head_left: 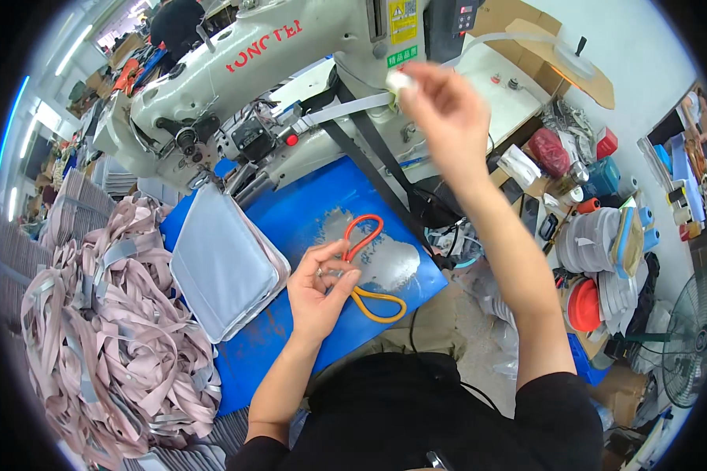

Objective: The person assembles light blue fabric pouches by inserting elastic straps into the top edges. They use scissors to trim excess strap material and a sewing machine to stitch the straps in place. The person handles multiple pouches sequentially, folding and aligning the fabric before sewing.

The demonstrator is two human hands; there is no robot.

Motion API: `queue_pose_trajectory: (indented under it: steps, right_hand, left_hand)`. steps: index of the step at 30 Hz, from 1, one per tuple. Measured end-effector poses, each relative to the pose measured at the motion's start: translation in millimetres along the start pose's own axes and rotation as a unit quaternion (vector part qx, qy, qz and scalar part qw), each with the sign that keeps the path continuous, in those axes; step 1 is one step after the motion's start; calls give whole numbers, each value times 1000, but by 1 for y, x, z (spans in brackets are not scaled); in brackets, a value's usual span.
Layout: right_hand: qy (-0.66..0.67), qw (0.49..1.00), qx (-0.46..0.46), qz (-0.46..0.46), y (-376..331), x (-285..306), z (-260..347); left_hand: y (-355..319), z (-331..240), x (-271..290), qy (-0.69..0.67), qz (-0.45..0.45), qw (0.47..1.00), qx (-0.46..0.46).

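My left hand (322, 286) is closed around the middle of a pair of scissors, whose red and yellow loop handles (385, 296) stick out to the right; its blades are hidden. My right hand (448, 110), smeared by motion, is raised beside the sewing machine (291, 47). At its fingertips is a small white piece (399, 81), too blurred to name. A pale tape (346, 109) runs from the machine's attachment toward that hand. Left of my left hand, a stack of light grey fabric panels (224, 259) lies under the sewing head.
A worn blue work surface (314, 196) spreads below the machine. Pink-grey strips (118, 330) are heaped at the left. Black straps (377, 149) hang from the machine. On the right stand white tape rolls (593, 239), a red roll (583, 304) and a fan (695, 337).
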State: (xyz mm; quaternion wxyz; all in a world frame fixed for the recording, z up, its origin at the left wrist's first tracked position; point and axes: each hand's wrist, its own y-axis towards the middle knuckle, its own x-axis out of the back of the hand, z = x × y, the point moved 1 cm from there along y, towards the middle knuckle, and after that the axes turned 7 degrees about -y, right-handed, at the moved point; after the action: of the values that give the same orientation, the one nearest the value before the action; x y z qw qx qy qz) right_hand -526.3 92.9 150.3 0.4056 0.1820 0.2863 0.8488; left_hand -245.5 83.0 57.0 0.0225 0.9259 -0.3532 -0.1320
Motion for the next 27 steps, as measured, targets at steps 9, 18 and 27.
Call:
queue_pose_trajectory:
  steps: [9, 18, 27]
  right_hand:
    - [105, 994, -22, -32, 74, -26, -24]
    - [-54, 997, 20, -54, 68, -31, -24]
    - [-171, 982, 45, -62, 76, -27, -12]
  left_hand:
    - [-32, 19, 21, -5, -37, 997, 75]
    - [-36, 31, 28, -25, -17, 995, 97]
    - [-41, 39, 36, -15, -15, 993, 113]
